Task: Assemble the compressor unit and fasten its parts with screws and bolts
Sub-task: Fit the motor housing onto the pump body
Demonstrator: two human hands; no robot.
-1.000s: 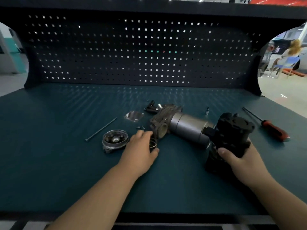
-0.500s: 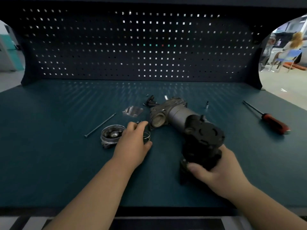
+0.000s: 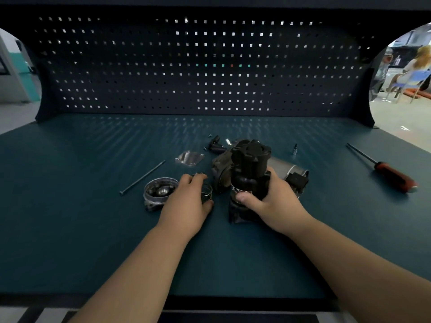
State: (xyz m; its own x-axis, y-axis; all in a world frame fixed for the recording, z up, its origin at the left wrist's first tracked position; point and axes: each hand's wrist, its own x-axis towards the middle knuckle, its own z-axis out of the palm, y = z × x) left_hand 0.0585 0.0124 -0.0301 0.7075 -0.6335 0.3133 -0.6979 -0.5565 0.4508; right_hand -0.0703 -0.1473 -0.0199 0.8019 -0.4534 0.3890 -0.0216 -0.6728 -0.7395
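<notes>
My right hand (image 3: 271,201) grips a black plastic compressor housing (image 3: 250,164), upright, in front of the grey motor body (image 3: 283,167) that lies on the teal bench. My left hand (image 3: 186,202) rests over a small metal ring (image 3: 207,191), with fingers and thumb curled round it. Left of that hand lies a round silver end cap (image 3: 158,191). Behind it rest a flat silver cover plate (image 3: 189,157) and a long thin bolt (image 3: 142,177). Small screws and a black fitting (image 3: 215,145) lie behind the motor.
A red-handled screwdriver (image 3: 391,174) lies at the right of the bench. A small bit (image 3: 295,150) stands behind the motor. A dark pegboard (image 3: 198,66) closes the back. A person sits on a chair far right.
My right hand has carried the black housing leftward, from the right end of the motor to in front of its crankcase end. My left hand stays on the ring.
</notes>
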